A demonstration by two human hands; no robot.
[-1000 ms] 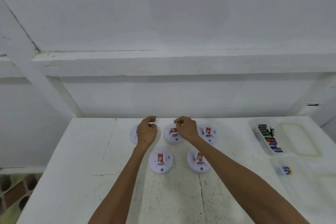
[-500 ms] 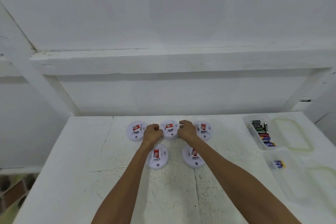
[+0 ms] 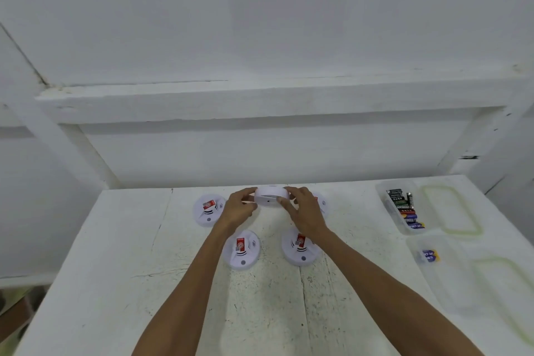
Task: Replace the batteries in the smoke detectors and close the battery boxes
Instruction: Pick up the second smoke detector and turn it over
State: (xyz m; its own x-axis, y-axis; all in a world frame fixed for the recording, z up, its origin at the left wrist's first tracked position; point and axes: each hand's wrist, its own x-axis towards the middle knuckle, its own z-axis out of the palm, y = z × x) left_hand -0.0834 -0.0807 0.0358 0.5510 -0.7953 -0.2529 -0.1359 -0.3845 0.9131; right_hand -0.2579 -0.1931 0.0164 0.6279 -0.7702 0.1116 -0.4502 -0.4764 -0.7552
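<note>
While it sits edge-on above the far middle of the table point(image 3: 115, 269), we see the smoke detector point(image 3: 271, 196) between the left hand point(image 3: 239, 206) and the right hand point(image 3: 303, 211), each grip pinching its rim; four other detectors point(image 3: 241, 250) lie around it.

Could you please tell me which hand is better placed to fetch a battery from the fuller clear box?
Likely the right hand: the battery box lies on the table to its right, while the left hand grips the lifted detector on the opposite side.
</note>
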